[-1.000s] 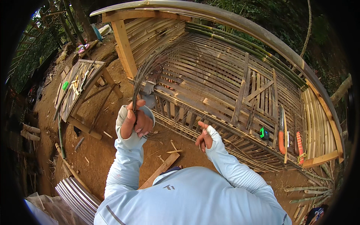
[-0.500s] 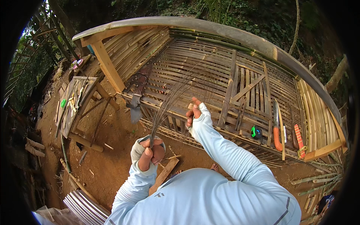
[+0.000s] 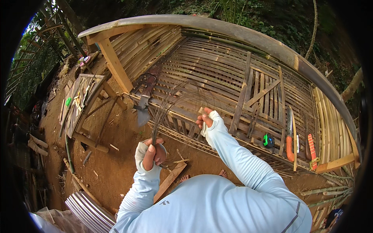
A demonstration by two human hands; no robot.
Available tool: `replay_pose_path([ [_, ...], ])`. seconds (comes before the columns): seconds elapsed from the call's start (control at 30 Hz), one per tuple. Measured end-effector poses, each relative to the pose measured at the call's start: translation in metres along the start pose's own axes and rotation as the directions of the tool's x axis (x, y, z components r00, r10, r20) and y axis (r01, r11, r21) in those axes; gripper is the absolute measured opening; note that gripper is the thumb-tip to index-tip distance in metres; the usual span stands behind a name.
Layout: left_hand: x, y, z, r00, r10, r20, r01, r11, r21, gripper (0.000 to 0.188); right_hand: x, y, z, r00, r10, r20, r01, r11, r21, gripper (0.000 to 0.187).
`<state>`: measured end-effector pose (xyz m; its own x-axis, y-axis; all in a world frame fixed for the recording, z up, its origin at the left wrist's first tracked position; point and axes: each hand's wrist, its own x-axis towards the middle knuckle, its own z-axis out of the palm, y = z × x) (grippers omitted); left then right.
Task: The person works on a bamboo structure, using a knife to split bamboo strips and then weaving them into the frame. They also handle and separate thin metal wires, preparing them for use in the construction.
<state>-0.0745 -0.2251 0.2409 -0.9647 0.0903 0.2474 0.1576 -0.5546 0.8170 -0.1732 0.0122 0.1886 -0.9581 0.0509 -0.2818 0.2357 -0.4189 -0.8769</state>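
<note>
Hands at frame centre: left hand [image 3: 150, 152], fingers fisted around a bundle of thin dark bamboo strips [image 3: 171, 105] arching over the woven bamboo lattice panel [image 3: 233, 70]; right hand [image 3: 206, 118] pinches their far ends. Bare brown dirt ground [image 3: 116, 143] opens lower left.

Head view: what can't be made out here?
- Left hand: how many thin strips it grips; too fine and blurred.
- Right hand: fingertip contact with the strips; fingers curl away.
- Feet: mostly hidden by the torso.
- Tools on the bamboo panel: blade details too small.
</note>
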Motion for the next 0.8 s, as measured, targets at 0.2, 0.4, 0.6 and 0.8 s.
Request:
replay_pose_path([
  [0.2, -0.010, 0.015, -0.018, 0.999, -0.020, -0.045, 0.025, 0.992, 0.127, 0.029, -0.041, 0.024, -0.013, 0.980, 0.181, 0.084, -0.175, 0.982, -0.071, 0.096],
  [0.4, -0.015, 0.038, -0.034, 0.998, -0.038, -0.047, 0.047, 0.978, 0.203, 0.031, -0.110, -0.033, 0.024, 0.924, -0.002, 0.383, 0.218, 0.825, -0.521, 0.049],
  [0.6, -0.021, 0.059, -0.044, 0.996, -0.081, -0.042, 0.090, 0.945, 0.313, 0.038, -0.097, -0.123, 0.097, 0.345, -0.581, 0.737, 0.806, -0.219, -0.550, 0.042],
  [0.8, -0.060, 0.087, -0.048, 0.984, -0.111, -0.143, 0.160, 0.901, 0.403, 0.040, 0.001, -0.119, 0.062, 0.511, -0.539, 0.669, 0.785, -0.024, -0.619, 0.021],
])
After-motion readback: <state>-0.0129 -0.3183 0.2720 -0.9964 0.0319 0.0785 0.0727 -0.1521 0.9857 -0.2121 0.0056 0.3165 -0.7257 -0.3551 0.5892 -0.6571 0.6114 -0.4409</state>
